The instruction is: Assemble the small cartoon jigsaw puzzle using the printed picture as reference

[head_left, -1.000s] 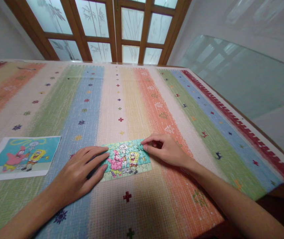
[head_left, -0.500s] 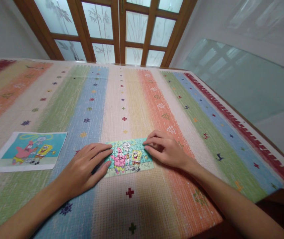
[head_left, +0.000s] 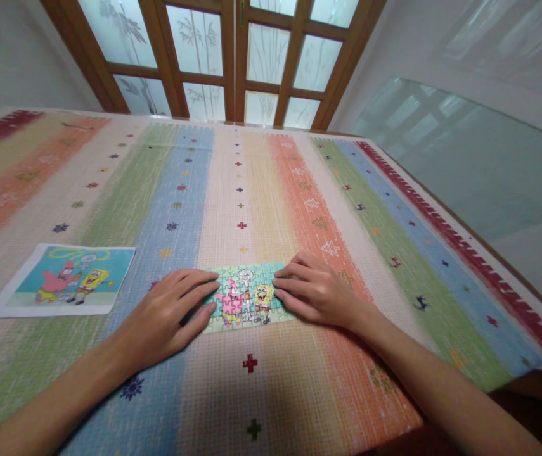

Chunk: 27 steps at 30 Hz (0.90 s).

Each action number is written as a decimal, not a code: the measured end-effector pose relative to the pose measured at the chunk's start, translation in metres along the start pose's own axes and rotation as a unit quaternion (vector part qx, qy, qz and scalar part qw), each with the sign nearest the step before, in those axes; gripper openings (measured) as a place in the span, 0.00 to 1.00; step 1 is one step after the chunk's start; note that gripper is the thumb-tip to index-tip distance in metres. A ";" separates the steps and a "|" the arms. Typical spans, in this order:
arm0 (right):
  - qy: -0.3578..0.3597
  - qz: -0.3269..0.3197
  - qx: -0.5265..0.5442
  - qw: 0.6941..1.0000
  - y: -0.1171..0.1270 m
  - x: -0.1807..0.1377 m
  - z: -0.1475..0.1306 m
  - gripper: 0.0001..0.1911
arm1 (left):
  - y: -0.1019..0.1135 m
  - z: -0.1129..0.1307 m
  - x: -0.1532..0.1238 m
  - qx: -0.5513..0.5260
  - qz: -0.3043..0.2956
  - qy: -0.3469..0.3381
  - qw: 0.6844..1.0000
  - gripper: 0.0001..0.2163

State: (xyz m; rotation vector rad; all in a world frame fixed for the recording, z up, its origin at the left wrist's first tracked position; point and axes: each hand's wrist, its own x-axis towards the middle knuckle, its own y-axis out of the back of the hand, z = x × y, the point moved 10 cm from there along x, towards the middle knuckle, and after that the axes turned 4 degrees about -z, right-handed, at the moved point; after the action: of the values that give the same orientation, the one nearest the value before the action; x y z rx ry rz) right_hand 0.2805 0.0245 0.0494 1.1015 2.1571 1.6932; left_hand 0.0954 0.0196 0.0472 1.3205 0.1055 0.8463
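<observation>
A small assembled jigsaw puzzle [head_left: 246,297] with cartoon figures lies flat on the striped tablecloth. Along its left edge, my left hand [head_left: 175,310] has curled fingers and thumb pressed against the pieces. My right hand [head_left: 313,291] holds the opposite edge, fingertips bunched over the border and covering part of it. Between them the puzzle shows a pink starfish, a pale figure and a yellow sponge character. To the left of my left hand rests a printed picture [head_left: 71,282] of the same scene on white paper.
The tablecloth [head_left: 251,392] has coloured stripes with small crosses, snowflakes and trees. Wooden doors [head_left: 230,57] with frosted panes stand beyond the table's far edge. A pale glass panel [head_left: 465,152] is at the wall on the right.
My right hand's fingers have spread lower along the puzzle's right edge. My left hand stays at the left edge. The whole view has shifted slightly.
</observation>
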 end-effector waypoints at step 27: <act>-0.070 -0.083 0.058 0.992 -0.001 -0.009 0.020 0.55 | -0.004 -0.014 -0.004 -0.005 -0.027 0.083 0.996 0.50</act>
State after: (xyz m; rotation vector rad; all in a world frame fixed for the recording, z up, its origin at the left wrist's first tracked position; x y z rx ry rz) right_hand 0.2982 0.0339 0.0390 1.0046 2.2142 1.3944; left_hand 0.0878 0.0282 0.0379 1.2316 0.2668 0.9083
